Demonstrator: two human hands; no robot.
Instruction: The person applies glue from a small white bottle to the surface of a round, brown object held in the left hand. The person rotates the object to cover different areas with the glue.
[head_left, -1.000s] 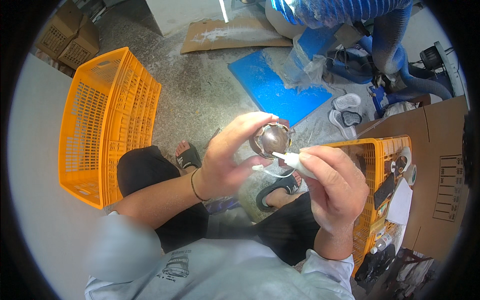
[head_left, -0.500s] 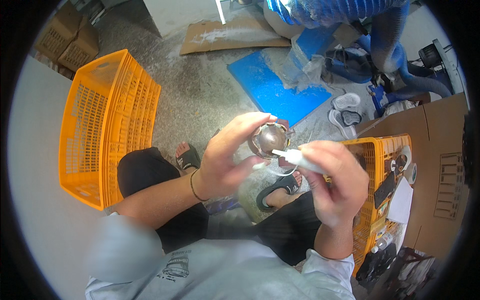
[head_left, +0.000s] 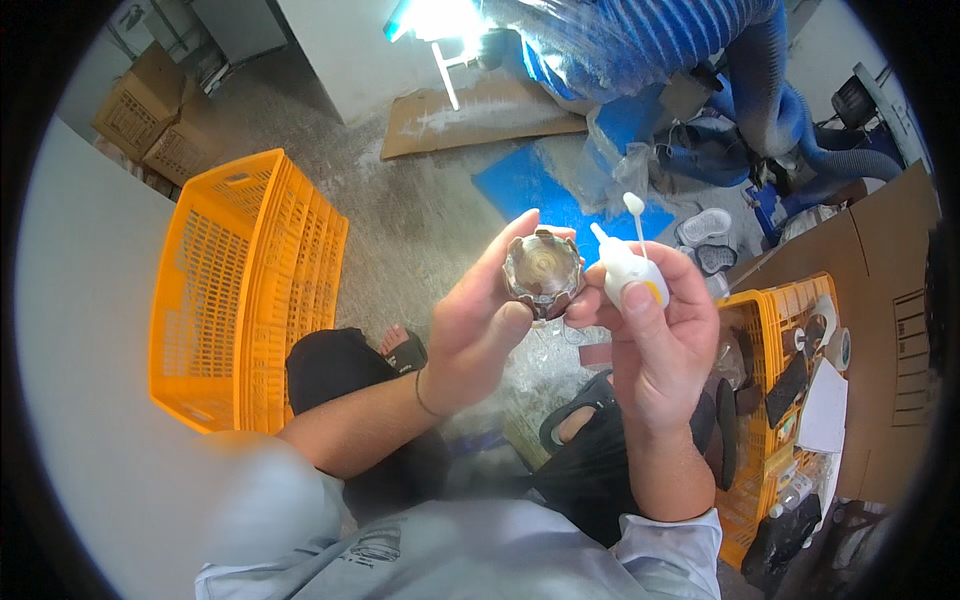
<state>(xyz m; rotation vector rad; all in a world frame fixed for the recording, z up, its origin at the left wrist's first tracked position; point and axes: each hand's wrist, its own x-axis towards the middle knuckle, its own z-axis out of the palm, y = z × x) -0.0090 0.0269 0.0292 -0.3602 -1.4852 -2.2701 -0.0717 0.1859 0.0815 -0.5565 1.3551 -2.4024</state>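
In the head view, the left hand point(head_left: 478, 335) sits a little left of the centre of the frame and it clamps a small round metal cap with a scalloped rim and a brownish shiny inside point(head_left: 542, 270); the thumb presses on the lower edge of this cap and the fingers go around its far side. The open face of the cap is turned up toward the camera, so its axis points almost at the viewer and the piece has no real long direction in the picture. Just to the right of it, the right hand point(head_left: 650, 350) is closed on a small white squeeze bottle with a yellow patch and a thin nozzle point(head_left: 628, 270). The long axis of the bottle runs from lower right to upper left, and the nozzle tip points to the upper left, toward the right edge of the cap, very near but I cannot tell if it touches. A little white cap on a thin strap point(head_left: 633, 204) stands up above the bottle. The two hands are close together, knuckles almost meeting, and the right hand is the nearer one to the nozzle end. At the left of the frame lies a big orange plastic crate point(head_left: 240, 290), and at the lower right a second orange crate with dark tools point(head_left: 760, 400).
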